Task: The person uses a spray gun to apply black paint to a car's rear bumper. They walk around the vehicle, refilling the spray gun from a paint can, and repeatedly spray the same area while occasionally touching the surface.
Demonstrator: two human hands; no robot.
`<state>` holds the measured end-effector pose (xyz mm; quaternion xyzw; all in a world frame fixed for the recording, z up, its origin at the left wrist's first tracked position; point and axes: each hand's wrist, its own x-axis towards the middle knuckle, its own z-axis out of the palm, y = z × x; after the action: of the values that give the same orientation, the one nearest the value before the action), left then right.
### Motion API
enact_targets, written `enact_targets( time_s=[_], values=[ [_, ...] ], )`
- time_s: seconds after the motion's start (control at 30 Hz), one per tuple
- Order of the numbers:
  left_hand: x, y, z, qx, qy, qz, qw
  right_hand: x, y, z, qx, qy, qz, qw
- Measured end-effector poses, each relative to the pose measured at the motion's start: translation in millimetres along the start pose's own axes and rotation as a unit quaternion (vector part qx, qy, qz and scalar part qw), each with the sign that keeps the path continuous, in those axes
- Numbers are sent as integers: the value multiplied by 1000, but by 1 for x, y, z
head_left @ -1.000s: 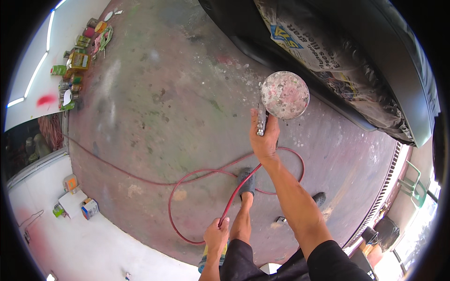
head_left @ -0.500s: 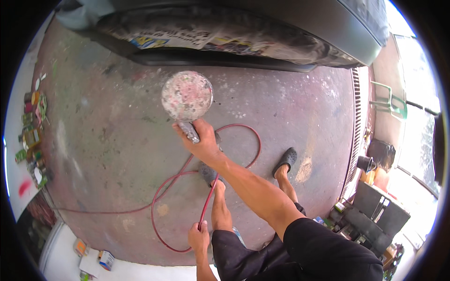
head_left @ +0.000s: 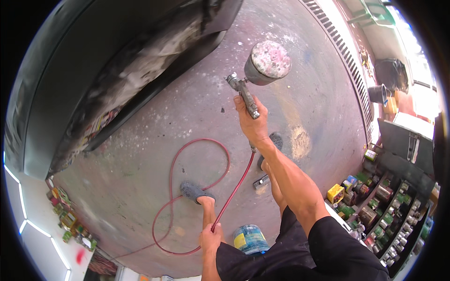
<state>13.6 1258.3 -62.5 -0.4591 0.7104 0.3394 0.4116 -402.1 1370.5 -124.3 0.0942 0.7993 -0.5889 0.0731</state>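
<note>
A metal spray gun with a paint-spattered cup is held out in front of me. My right hand is closed around its handle, and the gun's head points up and left. A red air hose joins the bottom of the handle and runs down to my left hand, whose fingers are wrapped round it near my left knee. The rest of the hose loops on the floor around my left foot. Neither hand touches the dark body panel at the upper left, which is partly covered with plastic and newspaper.
Beside my legs stands a blue paint-stained bucket. Rows of small cans fill a rack at the lower right. A floor drain grate runs along the right, near a black bucket. More cans line the left wall.
My view has swung right, so the panel now lies at the left. The spray gun has turned in my right hand, showing its body and the cup's side. My left hand keeps the hose.
</note>
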Motion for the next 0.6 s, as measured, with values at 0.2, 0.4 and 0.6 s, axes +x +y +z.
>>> enact_targets(
  time_s=[0.2,0.4,0.6],
  values=[
    [31,164,61,-138,17,199,970,68,-21,-121,30,-43,19,998],
    [43,435,97,-473,-67,241,845,99,-27,-194,122,-139,144,972],
    [56,514,139,-565,-209,290,744,154,-19,-240,180,-59,108,976]
  ],
)
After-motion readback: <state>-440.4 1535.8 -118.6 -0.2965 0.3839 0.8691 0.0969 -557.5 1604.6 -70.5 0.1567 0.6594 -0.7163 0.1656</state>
